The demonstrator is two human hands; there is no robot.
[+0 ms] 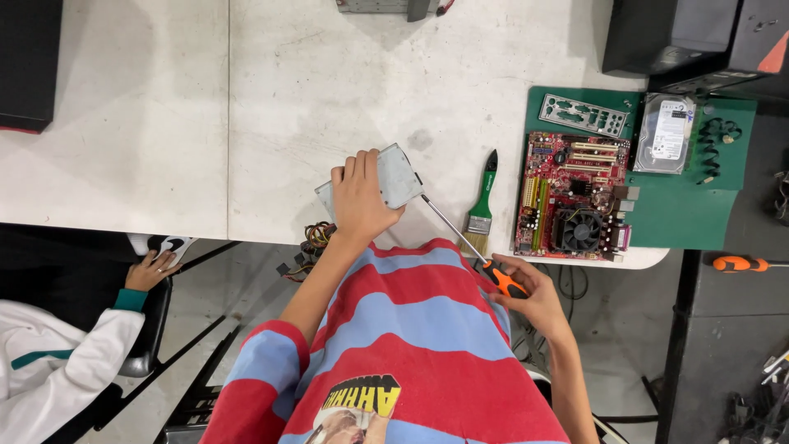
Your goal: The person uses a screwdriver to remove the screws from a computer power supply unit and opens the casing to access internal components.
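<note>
My left hand [360, 200] presses down on a flat grey metal box [397, 175], a drive-like unit, near the front edge of the white table [271, 90]. My right hand [534, 298] grips the orange-and-black handle of a long screwdriver [460, 234]. Its thin shaft runs up and left, and its tip meets the right side of the grey box.
A green-handled paintbrush [483, 205] lies right of the box. Further right, a green mat [682, 205] carries a red motherboard [571, 196], a metal port plate [585, 115] and a hard drive [666, 133]. Black computer cases [699, 37] stand behind. Another screwdriver [744, 263] lies at right. Another person's hand [149, 270] is at left.
</note>
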